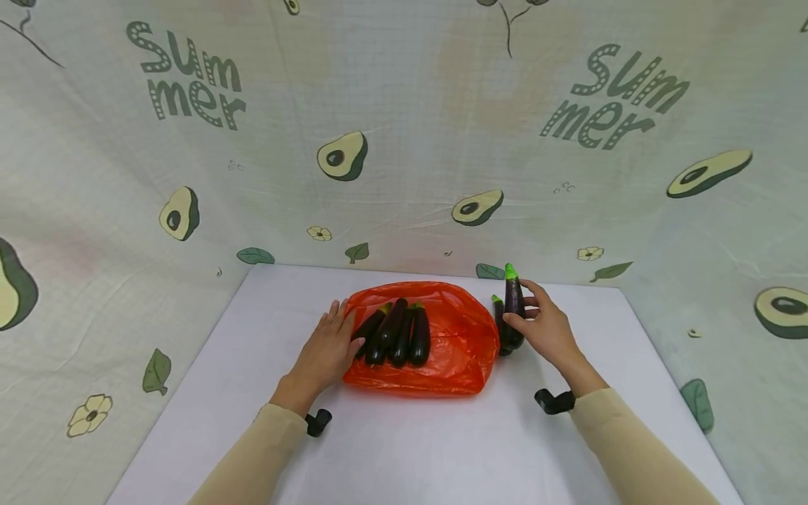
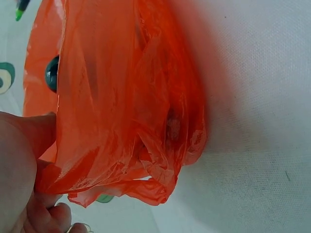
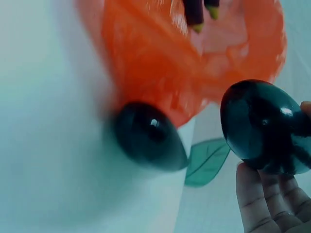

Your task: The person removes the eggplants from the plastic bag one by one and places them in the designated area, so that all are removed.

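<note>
Eggplant, dark purple and glossy with a bright green cap, was found in the grasp of the right hand, thumb on one side and fingers on the other. It stood to the right of the bag, cap pointing away from the person; the right wrist view showed its rounded end nearest the camera. A second eggplant lay on the white tabletop between the held one and the bag — whether it touched the plastic could not be told.

The red plastic bag lay open near the middle of the tabletop. At least four eggplants were visible in its left half, side by side and partly overlapping. The left hand was at the bag's left edge — the left wrist view showed the rim pinched between thumb and fingers.

Both arms wore beige sleeves, with a black device at each wrist. Behind the tabletop hung a pale cloth printed with avocados, leaves, flowers and the word "summer".
</note>
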Tool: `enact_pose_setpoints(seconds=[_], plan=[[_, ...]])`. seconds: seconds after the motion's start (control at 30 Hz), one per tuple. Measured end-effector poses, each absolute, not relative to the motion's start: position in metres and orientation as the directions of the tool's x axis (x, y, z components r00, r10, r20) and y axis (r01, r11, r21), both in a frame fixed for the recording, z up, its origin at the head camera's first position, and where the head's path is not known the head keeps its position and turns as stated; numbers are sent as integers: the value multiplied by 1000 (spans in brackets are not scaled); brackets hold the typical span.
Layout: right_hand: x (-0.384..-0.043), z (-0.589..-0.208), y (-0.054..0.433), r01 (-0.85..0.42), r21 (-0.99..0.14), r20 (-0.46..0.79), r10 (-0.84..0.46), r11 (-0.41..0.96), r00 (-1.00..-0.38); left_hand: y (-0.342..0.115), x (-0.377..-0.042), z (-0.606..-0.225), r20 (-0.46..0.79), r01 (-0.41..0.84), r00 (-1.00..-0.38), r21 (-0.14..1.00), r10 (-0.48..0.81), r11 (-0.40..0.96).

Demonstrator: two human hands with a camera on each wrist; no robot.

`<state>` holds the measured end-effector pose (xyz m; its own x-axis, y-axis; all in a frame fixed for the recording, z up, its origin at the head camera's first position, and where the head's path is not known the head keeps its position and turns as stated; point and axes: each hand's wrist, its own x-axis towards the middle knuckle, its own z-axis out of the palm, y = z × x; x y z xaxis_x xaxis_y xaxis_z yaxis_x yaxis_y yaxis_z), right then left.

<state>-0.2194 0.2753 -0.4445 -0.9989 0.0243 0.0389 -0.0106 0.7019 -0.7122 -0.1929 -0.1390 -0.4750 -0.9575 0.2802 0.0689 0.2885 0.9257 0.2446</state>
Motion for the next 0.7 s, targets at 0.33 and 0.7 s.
enact_pose_setpoints(seconds=[0.33, 0.7], plan=[[-232, -455, 303, 68, -685, -18, 77, 726, -997, -141, -194, -475, 62, 286, -958, 256, 279, 924], [-242, -476, 321, 156, -659, -121, 100, 736, -988, -142, -195, -478, 67, 291, -957, 265, 283, 919]])
